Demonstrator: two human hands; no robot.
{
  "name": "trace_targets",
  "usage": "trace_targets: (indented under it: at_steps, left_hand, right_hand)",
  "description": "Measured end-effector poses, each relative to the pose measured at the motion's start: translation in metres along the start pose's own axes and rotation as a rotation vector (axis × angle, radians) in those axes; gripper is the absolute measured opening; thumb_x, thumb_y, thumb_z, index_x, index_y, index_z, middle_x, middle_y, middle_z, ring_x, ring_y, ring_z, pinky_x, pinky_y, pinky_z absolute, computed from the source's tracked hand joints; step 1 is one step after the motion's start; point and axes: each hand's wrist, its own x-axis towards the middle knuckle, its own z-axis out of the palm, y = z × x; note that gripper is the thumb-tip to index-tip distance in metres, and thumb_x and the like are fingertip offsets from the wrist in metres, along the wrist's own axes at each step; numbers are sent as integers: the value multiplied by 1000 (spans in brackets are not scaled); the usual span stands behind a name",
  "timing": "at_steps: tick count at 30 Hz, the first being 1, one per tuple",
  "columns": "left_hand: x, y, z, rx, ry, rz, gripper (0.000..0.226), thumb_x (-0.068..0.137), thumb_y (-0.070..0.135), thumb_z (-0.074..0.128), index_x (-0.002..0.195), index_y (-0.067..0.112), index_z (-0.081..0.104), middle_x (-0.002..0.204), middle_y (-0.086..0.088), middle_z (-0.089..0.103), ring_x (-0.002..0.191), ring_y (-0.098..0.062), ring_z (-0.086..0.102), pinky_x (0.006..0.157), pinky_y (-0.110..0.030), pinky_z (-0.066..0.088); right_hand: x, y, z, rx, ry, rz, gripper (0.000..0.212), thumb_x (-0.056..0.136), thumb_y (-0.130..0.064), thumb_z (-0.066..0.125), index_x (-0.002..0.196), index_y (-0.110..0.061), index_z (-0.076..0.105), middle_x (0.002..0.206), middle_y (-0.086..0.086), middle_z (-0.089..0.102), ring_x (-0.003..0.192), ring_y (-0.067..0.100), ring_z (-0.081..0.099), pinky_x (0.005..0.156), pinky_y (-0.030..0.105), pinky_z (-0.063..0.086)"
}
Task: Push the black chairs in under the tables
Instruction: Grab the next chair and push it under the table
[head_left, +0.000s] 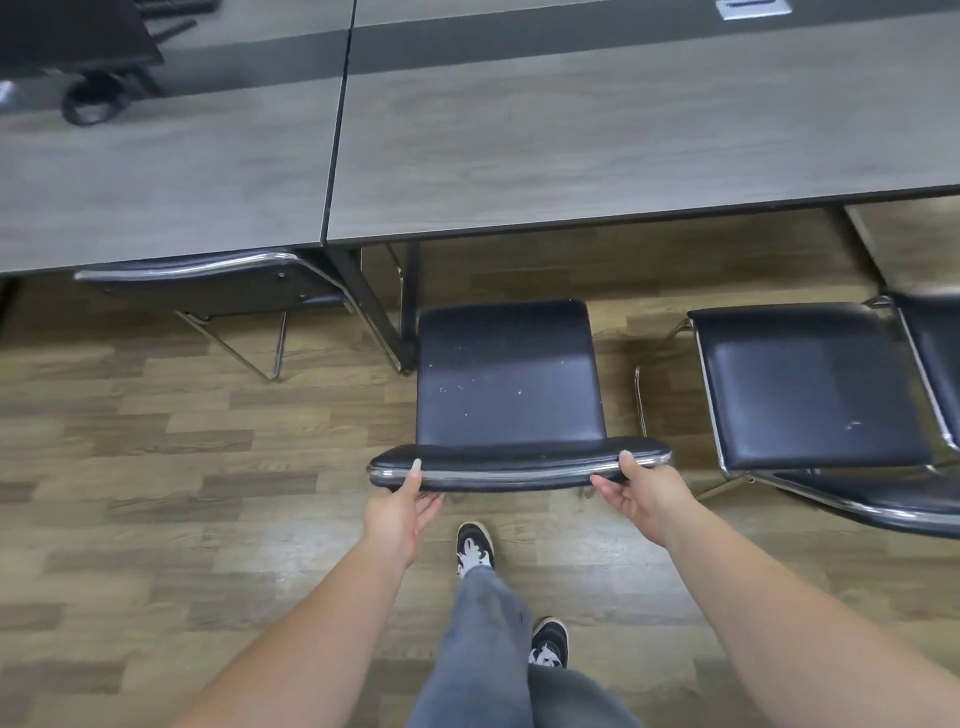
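The middle black chair (511, 384) stood clear of the table (597, 156), its seat just short of the near edge. The left hand (402, 512) and right hand (641, 493) gripped the backrest's ends. A straight, even push would best avoid the table leg (371, 306) at its left.

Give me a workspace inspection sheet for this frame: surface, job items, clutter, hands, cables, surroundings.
Surface: grey tables side by side, near part bare.
Job's things: held chair fully out from the table; left chair pushed in; right chair out, turned sideways.
Clutter: dark object at far left of the tabletop, unclear.
Hands: left hand and right hand, each with a grip on the held chair's backrest ends.
Cables: black coil on left table.
Surroundings: wood-look floor; table legs beside the held chair's left.
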Motion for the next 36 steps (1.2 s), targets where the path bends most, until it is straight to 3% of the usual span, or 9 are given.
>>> trace_targets:
  at_steps: [5,7,10,12,14,17,23,31,36]
  left_hand:
    - [25,45,38,-16,8,27,30,93,16,68,118,3,57,97,-17,67,85,-30,68,56,-28,60]
    - [39,56,48,-19,21,-10,34,94,16,67,123,2,57,96,-15,67,92,-31,67,65,-31,58]
    - [70,67,60,-40,30,-63,40,94,17,66,129,1,55,113,-19,65,102,-32,64,81,-34,52]
    - [91,77,68,-51,28,-68,39,93,17,68,126,2,56,114,-20,65,98,-31,66,82,-33,52]
    - [103,87,75,-60,14,-46,39,92,17,69,126,2,56,107,-18,67,94,-30,67,82,-33,53]
    - [130,115,102,-55,9,-24,33,91,15,70,120,4,57,106,-19,67,95,-32,67,82,-36,55]
    - [181,189,160,-40,53,-6,19,87,16,75,92,8,58,98,-18,67,79,-27,69,91,-43,58]
    - [224,258,210,-28,53,9,24,88,15,74,101,4,57,108,-20,63,80,-30,67,84,-40,60]
    - [230,272,229,-47,46,20,31,90,12,72,112,4,53,114,-22,62,102,-38,65,81,-39,58]
  right_hand:
    - [13,-47,36,13,1,25,32,98,-13,53,128,-5,51,133,21,55,74,32,72,47,32,60]
    - [22,-53,49,24,5,43,29,99,-10,50,128,-7,51,139,17,52,73,35,70,44,33,58]
    - [44,-60,68,8,-19,31,5,99,-11,50,101,-6,51,136,22,52,58,33,73,43,31,57]
    - [59,-71,82,4,-16,35,8,99,-12,51,94,-6,47,133,24,53,70,35,72,49,36,61]
    - [66,-85,93,16,-14,32,10,99,-13,51,103,-4,48,132,24,54,80,34,69,58,39,61]
    - [95,-121,118,19,-10,10,34,98,-14,52,129,-3,45,132,23,54,80,33,69,56,37,62]
    - [141,-189,186,-20,-22,-1,32,98,-17,52,128,-6,50,130,22,57,77,30,69,46,28,58]
    - [170,-251,243,-5,-15,11,40,98,-17,52,137,-14,47,130,19,52,75,29,72,48,28,57]
    - [174,-271,255,-7,-4,9,41,97,-17,55,137,-13,47,126,15,51,75,27,74,58,30,61]
